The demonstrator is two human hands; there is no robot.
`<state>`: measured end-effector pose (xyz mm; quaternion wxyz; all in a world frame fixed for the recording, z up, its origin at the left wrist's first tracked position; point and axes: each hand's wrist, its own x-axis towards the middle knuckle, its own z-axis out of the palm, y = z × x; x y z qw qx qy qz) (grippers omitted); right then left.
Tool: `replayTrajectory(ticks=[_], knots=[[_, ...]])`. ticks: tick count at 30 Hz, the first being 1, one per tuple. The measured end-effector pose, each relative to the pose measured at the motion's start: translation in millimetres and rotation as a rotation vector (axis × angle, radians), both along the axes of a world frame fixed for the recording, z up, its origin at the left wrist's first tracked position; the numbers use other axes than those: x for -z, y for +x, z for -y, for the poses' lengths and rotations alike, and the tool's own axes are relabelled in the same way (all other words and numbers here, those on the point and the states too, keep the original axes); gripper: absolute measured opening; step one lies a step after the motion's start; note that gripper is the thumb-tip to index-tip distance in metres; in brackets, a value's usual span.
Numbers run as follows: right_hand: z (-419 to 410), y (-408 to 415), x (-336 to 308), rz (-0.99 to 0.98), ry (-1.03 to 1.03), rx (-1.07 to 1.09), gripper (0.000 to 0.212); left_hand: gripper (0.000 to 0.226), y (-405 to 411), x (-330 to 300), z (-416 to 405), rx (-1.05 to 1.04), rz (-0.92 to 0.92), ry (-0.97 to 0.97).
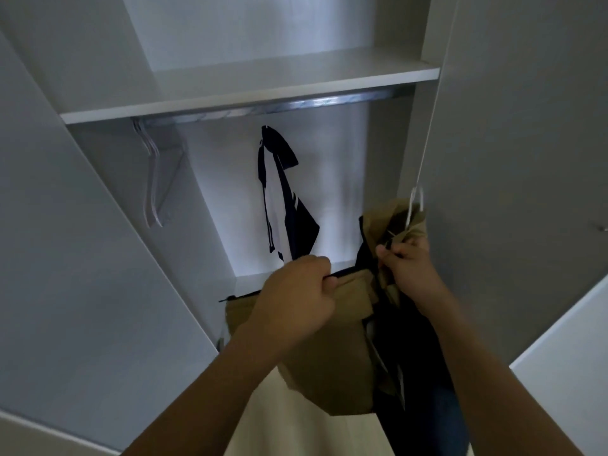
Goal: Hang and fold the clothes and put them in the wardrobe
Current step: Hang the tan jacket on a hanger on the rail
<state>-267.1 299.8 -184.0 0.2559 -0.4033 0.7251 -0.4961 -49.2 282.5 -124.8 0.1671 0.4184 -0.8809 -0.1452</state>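
- Both hands are raised in front of the open wardrobe (230,34), each closed on the same garment.
- Left hand (296,291) is curled into a fist, fingers and thumb gripping a dark-edged hem or band of the tan garment (332,366) at its upper left.
- Right hand (408,268) pinches a bunched part of the tan cloth together with the thin white wire of a hanger (413,209), whose hook pokes up just above the fingers.
- Between and below the hands the garment hangs in loose folds: tan or khaki fabric with dark navy panels or lining (411,357) on its right side, and a sliver of white showing inside. What kind of garment it is cannot be told.
- Beyond the left hand, further into the wardrobe, a dark navy and white garment (279,192) hangs against the white back wall; its top reaches toward the rail, but what holds it there is not clear.
- Up and to the left of the hands, a few pale wire hangers (151,179) hang bare from the metal rail (296,105), close to the wardrobe's left wall.
- Directly above the rail sits a white shelf (263,83).
- Grey wardrobe doors stand open on either side of the arms, the right door (526,126) just beside the right hand.
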Motion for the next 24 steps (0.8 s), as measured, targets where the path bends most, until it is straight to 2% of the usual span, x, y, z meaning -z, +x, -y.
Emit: replayTrajectory(ticks=[2, 5, 7, 11, 13, 18, 22, 24], knots=[[6, -10, -5, 0.023, -0.025, 0.086, 0.037, 0.022, 21, -12, -1, -0.024, 0.066, -0.019], [10, -3, -15, 0.062, -0.048, 0.013, 0.046, 0.018, 37, -21, 3, -0.048, 0.276, -0.022], [12, 11, -20, 0.090, -0.081, -0.082, 0.048, 0.016, 23, -22, 10, -0.018, 0.261, 0.002], [17, 31, -21, 0.006, -0.059, -0.167, 0.036, 0.032, -25, -6, 17, 0.057, 0.168, 0.145], [18, 29, -17, -0.028, -0.037, -0.155, 0.033, 0.032, -32, 2, 14, 0.054, 0.157, 0.202], [23, 4, -25, -0.034, -0.019, -0.048, 0.035, 0.024, 14, -9, 1, 0.068, 0.103, 0.145], [32, 6, -44, -0.016, -0.053, -0.060, 0.033, 0.030, 47, -22, -1, 0.125, 0.312, 0.154], [36, 18, -51, -0.005, -0.071, -0.117, 0.030, 0.034, 36, -26, 12, 0.091, 0.321, 0.177]])
